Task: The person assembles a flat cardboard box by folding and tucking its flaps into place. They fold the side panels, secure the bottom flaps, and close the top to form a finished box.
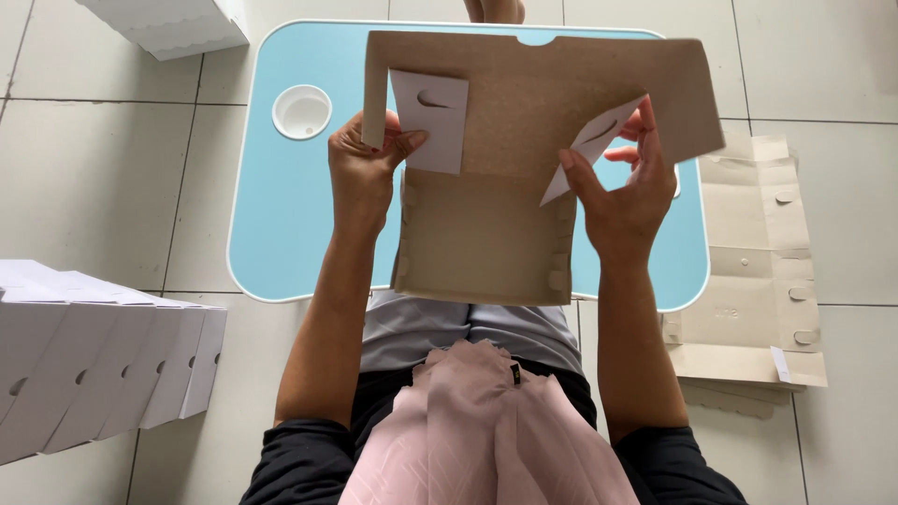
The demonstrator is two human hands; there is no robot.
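I hold a flat brown cardboard box blank (505, 150) up over a light blue lap table (281, 206). My left hand (365, 173) grips its left side, thumb pressing a white side flap (432, 122) inward. My right hand (622, 192) grips the right side, fingers folding the other white flap (589, 150) in. The blank's lower panel (482, 248) hangs toward my lap, with small tabs along both edges.
A round cup hole (301, 111) sits in the table's left corner. A stack of flat brown blanks (758, 271) lies on the tiled floor at right. Folded white boxes (94, 355) stand in a row at left; more white boxes (173, 26) lie at top left.
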